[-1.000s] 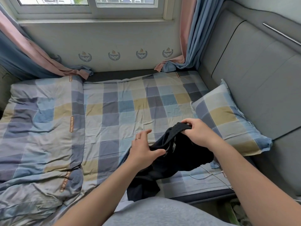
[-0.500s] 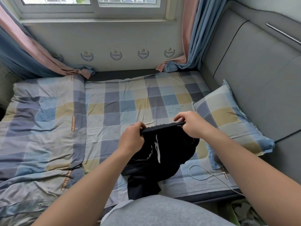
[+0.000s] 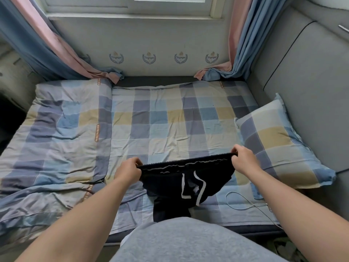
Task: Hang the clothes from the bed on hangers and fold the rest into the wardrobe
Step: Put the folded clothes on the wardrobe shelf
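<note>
Shorts (image 3: 186,183), black with white drawstring: waistband is pinched taut by curled fingers of left hand (image 3: 128,172) and right hand (image 3: 243,160), above checked bed (image 3: 170,127). Folding judged barely begun; wardrobe unseen.

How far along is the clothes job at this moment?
Done: apart from the dark shorts, no clothes show on the bed, only the quilt, the pillow and a white cable. In hand: the left hand and the right hand pinch the waistband's ends, stretching it out above the bed. Left: folding the shorts and putting them in the wardrobe, which is out of view.
</note>
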The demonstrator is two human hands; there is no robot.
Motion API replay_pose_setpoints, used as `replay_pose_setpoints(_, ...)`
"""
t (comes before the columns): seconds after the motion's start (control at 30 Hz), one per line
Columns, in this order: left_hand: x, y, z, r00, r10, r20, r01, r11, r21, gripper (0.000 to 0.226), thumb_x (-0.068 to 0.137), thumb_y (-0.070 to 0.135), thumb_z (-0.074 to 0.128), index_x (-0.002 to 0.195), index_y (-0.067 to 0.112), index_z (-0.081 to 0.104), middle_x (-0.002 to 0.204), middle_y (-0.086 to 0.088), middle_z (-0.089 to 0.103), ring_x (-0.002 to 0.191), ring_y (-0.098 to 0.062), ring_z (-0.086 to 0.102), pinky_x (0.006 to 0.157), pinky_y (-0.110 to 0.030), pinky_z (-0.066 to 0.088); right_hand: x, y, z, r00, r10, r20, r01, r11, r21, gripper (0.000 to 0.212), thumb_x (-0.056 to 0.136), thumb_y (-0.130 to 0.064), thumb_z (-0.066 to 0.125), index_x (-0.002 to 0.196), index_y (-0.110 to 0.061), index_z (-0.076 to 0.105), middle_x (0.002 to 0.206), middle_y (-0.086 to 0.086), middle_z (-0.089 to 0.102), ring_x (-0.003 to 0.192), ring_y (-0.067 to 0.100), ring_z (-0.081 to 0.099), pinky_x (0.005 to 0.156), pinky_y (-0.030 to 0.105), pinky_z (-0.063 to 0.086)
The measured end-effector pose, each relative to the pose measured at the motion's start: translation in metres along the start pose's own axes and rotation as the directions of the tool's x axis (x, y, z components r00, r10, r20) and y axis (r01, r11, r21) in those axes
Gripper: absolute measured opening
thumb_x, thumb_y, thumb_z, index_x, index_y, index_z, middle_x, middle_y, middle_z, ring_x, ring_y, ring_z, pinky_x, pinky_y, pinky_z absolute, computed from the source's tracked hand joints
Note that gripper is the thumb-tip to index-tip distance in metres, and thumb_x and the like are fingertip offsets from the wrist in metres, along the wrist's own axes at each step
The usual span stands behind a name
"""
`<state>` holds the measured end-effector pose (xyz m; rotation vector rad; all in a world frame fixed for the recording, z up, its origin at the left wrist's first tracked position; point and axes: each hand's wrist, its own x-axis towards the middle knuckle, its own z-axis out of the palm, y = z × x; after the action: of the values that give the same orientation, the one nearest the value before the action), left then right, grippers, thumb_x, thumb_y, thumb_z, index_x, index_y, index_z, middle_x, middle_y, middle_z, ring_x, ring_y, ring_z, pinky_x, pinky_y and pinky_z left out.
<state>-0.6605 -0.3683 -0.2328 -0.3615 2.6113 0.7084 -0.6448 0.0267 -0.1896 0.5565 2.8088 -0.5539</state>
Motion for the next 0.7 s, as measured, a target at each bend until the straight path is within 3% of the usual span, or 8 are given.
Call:
replay_pose_setpoints(0.03, -0.001, 0.001, 0.002, 0.997, -0.07, 0.041, 0.077, 0.978, -0.193, 0.033, 0.087, -0.004, 0.041, 0.086, 0.024, 0.06, 0.093, -0.005, 0.066, 0.075, -0.026, 0.067, 0.06, -0.037, 0.057, 0.001, -0.004, 0.001, 0.998, 0.063, 0.027, -0.066, 0.986, 0.152, 0.016, 0.086, -0.006, 0.042, 0.086, -0.017, 0.054, 0.088, 0.009, 0.061, 0.075, 0.034, 0.066, 0.061, 0.036, 0.053)
replay_pose_setpoints(0.1, -0.004, 0.002, 0.003, 0.968, -0.202, 0.152, 0.252, 0.796, -0.55, 0.034, 0.092, -0.006, 0.033, 0.087, 0.014, 0.06, 0.096, -0.017, 0.064, 0.068, -0.033, 0.068, 0.055, -0.039, 0.058, 0.002, -0.008, 0.004, 0.969, 0.195, 0.149, -0.242, 0.862, 0.446, 0.017, 0.088, -0.003, 0.038, 0.084, -0.011, 0.053, 0.082, 0.014, 0.059, 0.055, 0.032, 0.067, 0.046, 0.031, 0.051)
replay_pose_setpoints(0.2, -0.004, -0.005, -0.002, 0.919, -0.248, 0.305, 0.392, 0.522, -0.758, 0.019, 0.096, -0.002, 0.04, 0.097, 0.005, 0.058, 0.103, -0.02, 0.057, 0.078, -0.033, 0.064, 0.057, -0.038, 0.059, -0.001, -0.006, 0.002, 0.904, 0.237, 0.356, -0.423, 0.622, 0.659, 0.017, 0.092, -0.003, 0.048, 0.079, -0.012, 0.052, 0.076, 0.011, 0.05, 0.049, 0.025, 0.055, 0.047, 0.028, 0.049)
replay_pose_setpoints(0.33, -0.001, -0.014, -0.01, 0.88, -0.171, 0.444, 0.474, 0.247, -0.845, 0.014, 0.096, 0.009, 0.056, 0.11, 0.004, 0.053, 0.111, -0.017, 0.051, 0.089, -0.03, 0.061, 0.081, -0.039, 0.056, -0.002, 0.001, -0.004, 0.865, 0.066, 0.497, -0.488, 0.336, 0.806, 0.007, 0.093, -0.002, 0.062, 0.097, -0.007, 0.061, 0.095, 0.015, 0.064, 0.078, 0.027, 0.066, 0.059, 0.03, 0.06)
replay_pose_setpoints(0.43, 0.003, -0.009, -0.014, 0.896, -0.115, 0.429, 0.442, 0.14, -0.886, 0.029, 0.096, 0.006, 0.056, 0.124, 0.005, 0.05, 0.123, -0.019, 0.05, 0.099, -0.031, 0.064, 0.093, -0.038, 0.051, 0.001, 0.006, -0.008, 0.868, -0.043, 0.495, -0.479, 0.194, 0.856, 0.04, 0.092, 0.01, 0.057, 0.129, -0.002, 0.052, 0.124, 0.024, 0.064, 0.116, 0.038, 0.064, 0.088, 0.041, 0.055)
replay_pose_setpoints(0.5, 0.005, -0.001, -0.016, 0.924, -0.075, 0.374, 0.381, 0.174, -0.908, 0.028, 0.094, -0.005, 0.051, 0.122, 0.002, 0.053, 0.124, -0.02, 0.054, 0.101, -0.029, 0.065, 0.092, -0.036, 0.051, 0.002, 0.005, -0.01, 0.885, -0.05, 0.463, -0.446, 0.193, 0.874, 0.05, 0.089, 0.021, 0.051, 0.134, -0.002, 0.049, 0.127, 0.026, 0.062, 0.12, 0.038, 0.061, 0.098, 0.043, 0.05)
replay_pose_setpoints(0.6, 0.008, 0.013, -0.017, 0.983, -0.094, 0.16, 0.186, 0.51, -0.84, 0.037, 0.087, -0.017, 0.058, 0.12, -0.001, 0.057, 0.115, -0.02, 0.065, 0.102, -0.031, 0.065, 0.093, -0.041, 0.053, 0.002, -0.005, -0.012, 0.941, 0.019, 0.338, -0.324, 0.339, 0.883, 0.047, 0.086, 0.025, 0.054, 0.128, 0.004, 0.055, 0.123, 0.027, 0.061, 0.114, 0.038, 0.062, 0.099, 0.041, 0.05)
replay_pose_setpoints(0.7, 0.012, 0.032, -0.031, 0.984, -0.098, -0.152, -0.012, 0.801, -0.599, 0.029, 0.086, -0.007, 0.067, 0.111, 0.008, 0.066, 0.103, -0.011, 0.069, 0.102, -0.032, 0.065, 0.084, -0.038, 0.051, 0.008, -0.023, -0.024, 0.986, 0.056, 0.156, -0.161, 0.557, 0.815, 0.025, 0.093, 0.012, 0.059, 0.117, 0.01, 0.061, 0.11, 0.025, 0.064, 0.101, 0.038, 0.065, 0.083, 0.038, 0.061)
